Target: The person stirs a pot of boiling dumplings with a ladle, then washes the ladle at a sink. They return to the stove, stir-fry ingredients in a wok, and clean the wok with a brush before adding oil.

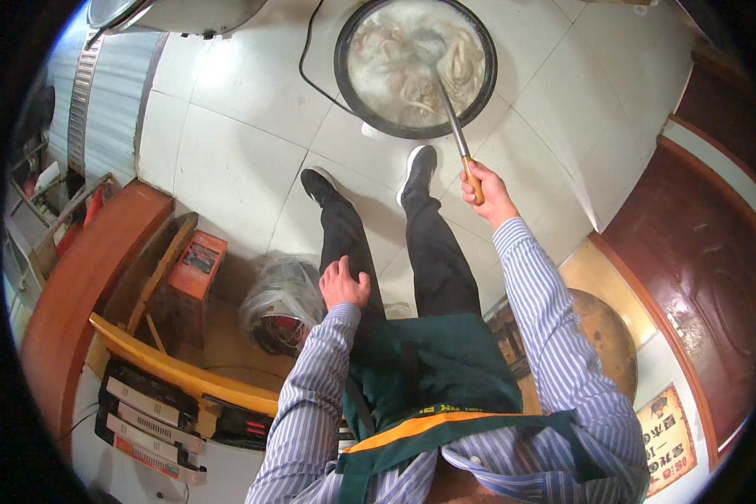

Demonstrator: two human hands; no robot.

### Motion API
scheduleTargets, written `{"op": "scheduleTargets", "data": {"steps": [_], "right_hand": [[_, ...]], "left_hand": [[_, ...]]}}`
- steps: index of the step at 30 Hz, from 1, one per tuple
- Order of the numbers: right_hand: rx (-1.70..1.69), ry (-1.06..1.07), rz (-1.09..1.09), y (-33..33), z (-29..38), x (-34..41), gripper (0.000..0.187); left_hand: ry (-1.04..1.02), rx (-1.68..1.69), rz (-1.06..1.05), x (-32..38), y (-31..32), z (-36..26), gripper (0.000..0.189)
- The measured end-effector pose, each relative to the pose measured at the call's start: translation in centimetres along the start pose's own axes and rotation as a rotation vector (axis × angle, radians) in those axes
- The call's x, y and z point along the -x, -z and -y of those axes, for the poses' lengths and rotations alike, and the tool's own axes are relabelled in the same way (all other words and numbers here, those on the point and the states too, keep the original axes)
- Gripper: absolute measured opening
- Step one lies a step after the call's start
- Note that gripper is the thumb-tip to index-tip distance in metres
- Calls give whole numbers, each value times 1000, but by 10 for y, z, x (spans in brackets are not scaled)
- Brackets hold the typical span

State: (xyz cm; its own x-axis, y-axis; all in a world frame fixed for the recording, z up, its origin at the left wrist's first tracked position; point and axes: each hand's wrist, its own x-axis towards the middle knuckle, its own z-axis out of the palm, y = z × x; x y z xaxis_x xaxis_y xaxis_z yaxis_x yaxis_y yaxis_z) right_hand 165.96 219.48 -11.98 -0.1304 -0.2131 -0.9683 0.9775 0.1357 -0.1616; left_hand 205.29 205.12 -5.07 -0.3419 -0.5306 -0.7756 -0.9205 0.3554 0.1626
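My right hand [490, 194] is closed around the wooden handle of a long metal ladle [452, 120]. Its far end dips into a wide, dark-rimmed pan [492, 69] on the tiled floor. Cloudy, foamy liquid [378, 63] fills the pan, with pale pieces in it that I cannot identify; the ladle's bowl is partly under the surface. My left hand [345, 283] rests on or just over my left thigh, fingers slightly spread, holding nothing. A dark green apron [435, 359] covers my lap.
A black cable [302, 60] runs over the floor to the pan. To the left are an orange box [198, 261], a plastic-wrapped item [283, 290] and a wooden shelf edge [183, 365]. A large metal vessel [195, 14] stands at upper left, a brown door [699, 246] at right, a round wooden board [605, 334] beside my right arm.
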Motion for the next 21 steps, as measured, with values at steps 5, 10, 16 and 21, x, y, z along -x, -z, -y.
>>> {"op": "scheduleTargets", "data": {"steps": [5, 10, 16, 21], "right_hand": [[-67, -1, 123, 17, -13, -18, 26], [-142, 19, 191, 13, -14, -11, 30], [-86, 103, 138, -9, -17, 49, 28], [56, 257, -59, -35, -33, 115, 24]], "left_hand": [[-24, -47, -2, 2, 2, 4, 63], [-56, -74, -16, -1, 9, 13, 64], [-145, -81, -10, -8, 35, 39, 66], [-169, -4, 41, -11, 72, 72, 69]]}}
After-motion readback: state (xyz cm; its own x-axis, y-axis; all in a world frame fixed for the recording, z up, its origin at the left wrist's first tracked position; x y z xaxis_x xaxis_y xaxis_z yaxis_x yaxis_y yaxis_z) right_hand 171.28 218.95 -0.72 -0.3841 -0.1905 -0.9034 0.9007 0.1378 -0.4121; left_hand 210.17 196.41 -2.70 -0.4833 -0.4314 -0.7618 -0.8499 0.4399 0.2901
